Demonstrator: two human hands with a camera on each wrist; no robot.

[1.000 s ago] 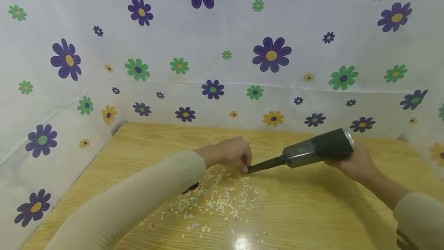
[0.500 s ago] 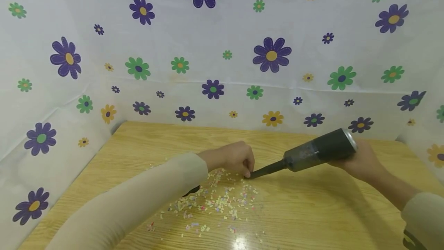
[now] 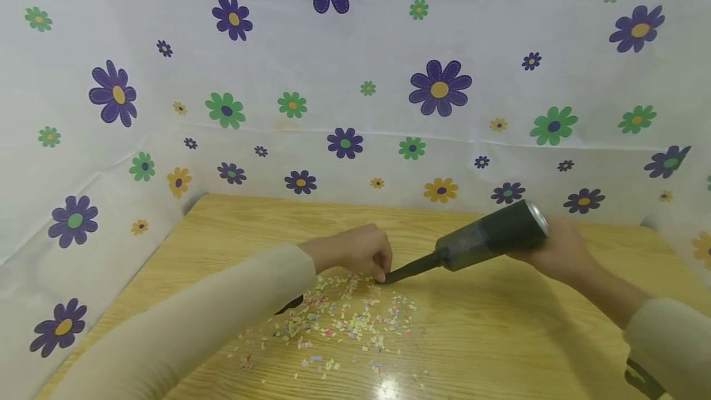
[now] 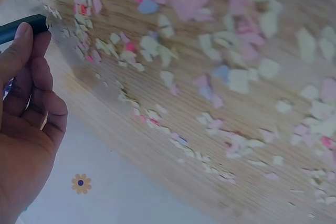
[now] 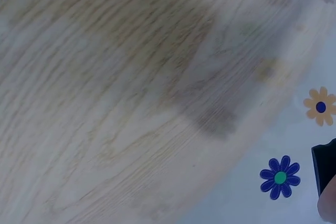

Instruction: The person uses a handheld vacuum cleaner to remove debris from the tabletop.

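Handheld vacuum (image 3: 486,238) gripped in right hand (image 3: 561,253), nozzle (image 3: 413,268) pinched by left hand (image 3: 362,252): could slip, scattering confetti (image 4: 191,3) toward left edge of surface (image 3: 500,338).

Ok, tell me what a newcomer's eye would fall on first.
Probably the dark handheld vacuum, angled down from the right hand to the left hand, which pinches the tip of its nozzle. Next, pastel confetti on the wooden table beside the left sleeve, then the flowered cloth behind.
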